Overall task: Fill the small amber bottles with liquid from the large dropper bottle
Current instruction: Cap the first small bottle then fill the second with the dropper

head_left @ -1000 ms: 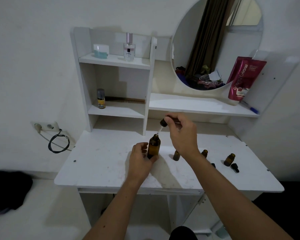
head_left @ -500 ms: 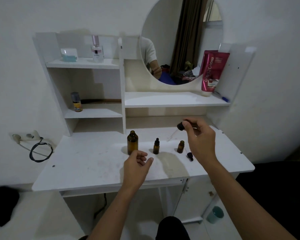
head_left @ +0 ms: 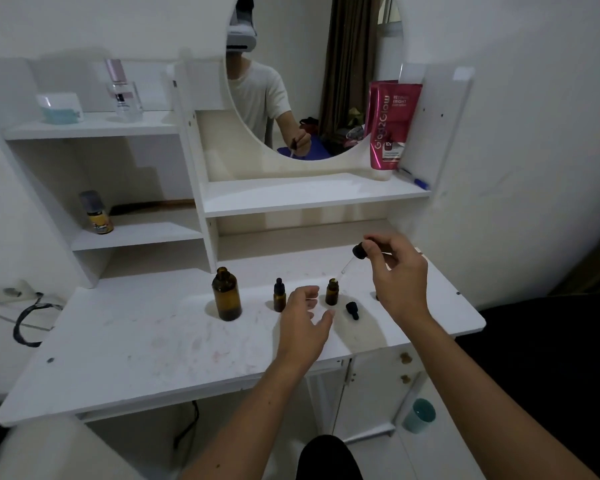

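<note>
White walls stand all around our white bench [head_left: 125, 348], which has some faint marks on its top. We hold our right hand [head_left: 399, 275] up over the bench, and its grip pinches the black top of the dropper [head_left: 355, 256]. The thin glass tube slants down to the left, and its tip is right at the mouth of a small open bottle [head_left: 332, 292]. That small amber bottle stands upright with no cap on. A little black cap [head_left: 352, 310] lies on the bench just beside it, to the right. Our left hand [head_left: 303, 323] hovers low near that bottle, with the grip wide and nothing in it. Just to the left stands another small bottle with a black cap [head_left: 279, 299]. Farther left stands the big amber bottle [head_left: 226, 295], upright and open at the top. Behind the bench we see a round mirror [head_left: 312, 64] and a pink tube [head_left: 388, 126] on a shelf.
</note>
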Demonstrator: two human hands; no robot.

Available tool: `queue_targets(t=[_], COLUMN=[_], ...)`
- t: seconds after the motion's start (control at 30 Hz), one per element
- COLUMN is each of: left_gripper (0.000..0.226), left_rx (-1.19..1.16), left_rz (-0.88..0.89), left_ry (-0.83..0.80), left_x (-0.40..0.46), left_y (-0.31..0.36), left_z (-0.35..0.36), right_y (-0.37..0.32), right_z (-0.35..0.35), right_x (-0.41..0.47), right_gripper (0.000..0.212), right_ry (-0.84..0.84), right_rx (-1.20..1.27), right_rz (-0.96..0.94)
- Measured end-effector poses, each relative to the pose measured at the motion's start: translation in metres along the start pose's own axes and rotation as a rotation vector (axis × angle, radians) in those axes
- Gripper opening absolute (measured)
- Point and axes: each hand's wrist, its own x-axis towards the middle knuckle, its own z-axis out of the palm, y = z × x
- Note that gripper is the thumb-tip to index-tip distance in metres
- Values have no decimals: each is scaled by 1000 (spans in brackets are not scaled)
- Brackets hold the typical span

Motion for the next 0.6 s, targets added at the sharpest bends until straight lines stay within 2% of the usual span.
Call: queue_targets(t=[0.27, 0.47, 0.6], left_gripper=[49, 23, 16], left_rx=[77, 111, 136], left_rz=[48, 102, 121], left_ry=[-19, 5, -21], left_x=[27, 32, 33], left_y=[-6, -8, -12], left_z=[18, 23, 24], right_y=[11, 25, 29], right_z=[13, 24, 27], right_x=[5, 3, 2], right_gripper=[8, 6, 13], right_ry=[-73, -184, -139], right_rx=[-13, -78, -124], right_rz=[-100, -132, -187])
